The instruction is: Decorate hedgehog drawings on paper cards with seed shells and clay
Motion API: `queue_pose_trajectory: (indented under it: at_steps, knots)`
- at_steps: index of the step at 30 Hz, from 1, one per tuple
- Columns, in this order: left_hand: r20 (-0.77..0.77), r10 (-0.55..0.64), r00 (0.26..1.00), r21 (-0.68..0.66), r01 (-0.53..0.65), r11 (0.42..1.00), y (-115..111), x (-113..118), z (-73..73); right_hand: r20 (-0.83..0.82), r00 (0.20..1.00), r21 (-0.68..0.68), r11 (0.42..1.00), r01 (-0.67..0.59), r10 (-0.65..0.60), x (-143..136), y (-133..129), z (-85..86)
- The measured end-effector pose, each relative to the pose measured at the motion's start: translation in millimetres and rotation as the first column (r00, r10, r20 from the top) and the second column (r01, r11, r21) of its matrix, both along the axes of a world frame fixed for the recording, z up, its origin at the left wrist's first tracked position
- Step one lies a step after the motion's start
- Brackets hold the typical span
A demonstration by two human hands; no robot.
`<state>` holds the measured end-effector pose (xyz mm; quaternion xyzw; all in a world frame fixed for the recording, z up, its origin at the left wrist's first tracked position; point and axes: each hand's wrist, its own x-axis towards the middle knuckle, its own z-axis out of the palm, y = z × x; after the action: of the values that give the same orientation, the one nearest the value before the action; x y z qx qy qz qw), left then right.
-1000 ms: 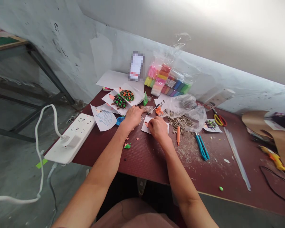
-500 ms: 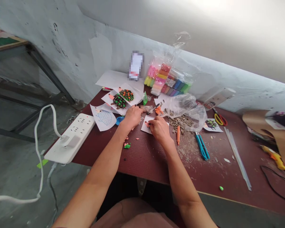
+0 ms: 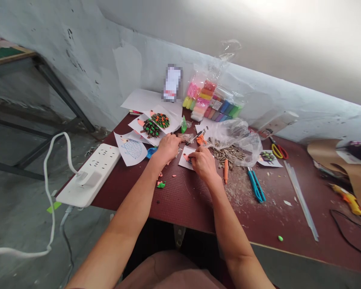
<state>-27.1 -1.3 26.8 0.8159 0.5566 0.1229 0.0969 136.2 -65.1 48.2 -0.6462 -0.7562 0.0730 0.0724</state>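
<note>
The right grip (image 3: 202, 160) is bunched low over the small white card (image 3: 183, 161), which lies on the table (image 3: 180, 204) under and just left of its fingertips. Something dark shows there, but I cannot tell whether I am pinching it. The left grip (image 3: 169, 146) is curled; I cannot make out what, if anything, it holds. A clear wrapper (image 3: 186, 138) lies by its fingertips.

The card looks light and nothing visibly pins it, so I judge a sideways push from the right grip could skid or turn it. Pressing too hard could smear the orange patch (image 3: 185, 157) at its left, if that is soft. Just right of that grip are the seeds (image 3: 228, 153) and the crumpled clear bag (image 3: 249, 146); a wide wrist swing could snag the bag and scatter them.
</note>
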Motion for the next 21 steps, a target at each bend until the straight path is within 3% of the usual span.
queue_pose_trajectory:
  at_steps: [10, 21]
  knots:
    - [0.031, 0.008, 0.999, 0.018, -0.008, 1.0, 2, -3, -6.7, -0.228, 0.968, 0.223, 0.963, 0.155, -0.103, 34, 2, 4.4]
    - [-0.045, -0.004, 0.999, 0.087, 0.008, 0.996, 1, -2, -9.2, -0.129, 0.912, 0.049, 0.916, 0.398, -0.389, 75, -9, 2.8]
